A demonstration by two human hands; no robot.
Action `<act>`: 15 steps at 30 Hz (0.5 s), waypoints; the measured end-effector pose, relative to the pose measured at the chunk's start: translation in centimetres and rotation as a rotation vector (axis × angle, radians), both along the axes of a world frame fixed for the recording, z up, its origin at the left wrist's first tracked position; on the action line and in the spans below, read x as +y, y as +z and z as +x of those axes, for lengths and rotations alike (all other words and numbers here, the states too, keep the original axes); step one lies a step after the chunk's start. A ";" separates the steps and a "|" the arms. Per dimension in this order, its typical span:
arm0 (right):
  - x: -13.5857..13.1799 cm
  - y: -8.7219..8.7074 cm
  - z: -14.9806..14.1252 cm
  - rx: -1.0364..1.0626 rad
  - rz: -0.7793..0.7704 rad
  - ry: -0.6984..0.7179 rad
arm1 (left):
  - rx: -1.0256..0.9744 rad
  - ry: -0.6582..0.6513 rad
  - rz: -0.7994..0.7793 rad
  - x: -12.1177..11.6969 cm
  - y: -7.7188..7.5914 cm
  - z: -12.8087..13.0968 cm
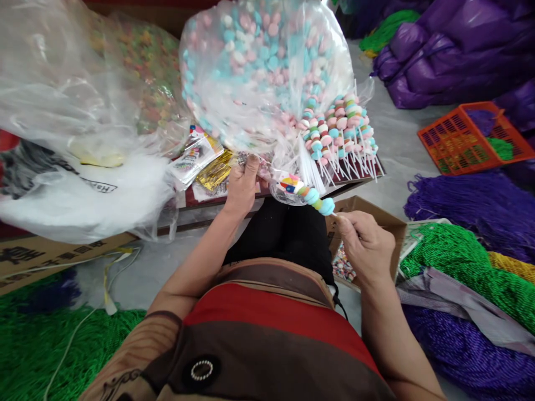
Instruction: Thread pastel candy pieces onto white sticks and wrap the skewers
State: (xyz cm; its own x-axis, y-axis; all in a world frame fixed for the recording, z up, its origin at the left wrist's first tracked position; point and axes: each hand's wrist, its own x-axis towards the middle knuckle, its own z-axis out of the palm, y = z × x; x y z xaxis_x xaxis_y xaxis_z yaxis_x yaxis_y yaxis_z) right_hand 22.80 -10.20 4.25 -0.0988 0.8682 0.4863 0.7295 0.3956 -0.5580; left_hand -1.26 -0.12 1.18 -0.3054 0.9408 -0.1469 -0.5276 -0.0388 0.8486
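Note:
My right hand [368, 242] pinches the white stick end of a candy skewer [320, 203] threaded with blue, orange and green pieces. Its far end is inside or against a printed clear plastic wrapper [288, 184]; I cannot tell how deep. The near blue pieces look uncovered. My left hand [244, 186] is closed on the wrapper's other end, thumb on top, at the table's front edge. Just beyond lie white sticks [311, 170] and a pile of finished-looking candy skewers [346, 128]. Beside my left hand are silver printed packets [196, 159] and gold foil strips [215, 171].
A large clear bag of pink, blue and white candy [259, 61] stands behind my hands. Left of it are another candy bag [146, 72] and white plastic bags [92, 189]. Below my right hand sits a cardboard box [388, 223]. An orange crate [455, 139] and green cord bundles [451, 250] lie right.

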 end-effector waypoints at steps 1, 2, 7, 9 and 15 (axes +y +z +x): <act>0.0 -0.1 0.1 0.027 -0.016 0.021 | 0.008 -0.003 -0.007 0.0 -0.1 0.0; 0.1 -0.2 0.1 0.058 -0.035 0.036 | 0.011 -0.008 -0.013 0.0 -0.1 0.0; 0.4 -0.4 -0.2 0.180 -0.123 -0.024 | 0.027 -0.081 -0.006 -0.5 -0.3 0.2; 0.4 -0.8 -0.5 0.252 -0.129 -0.085 | 0.063 -0.107 0.018 -0.8 -0.1 0.3; 0.2 -1.4 -1.2 0.365 -0.243 -0.127 | 0.037 -0.058 -0.010 -1.2 0.9 0.6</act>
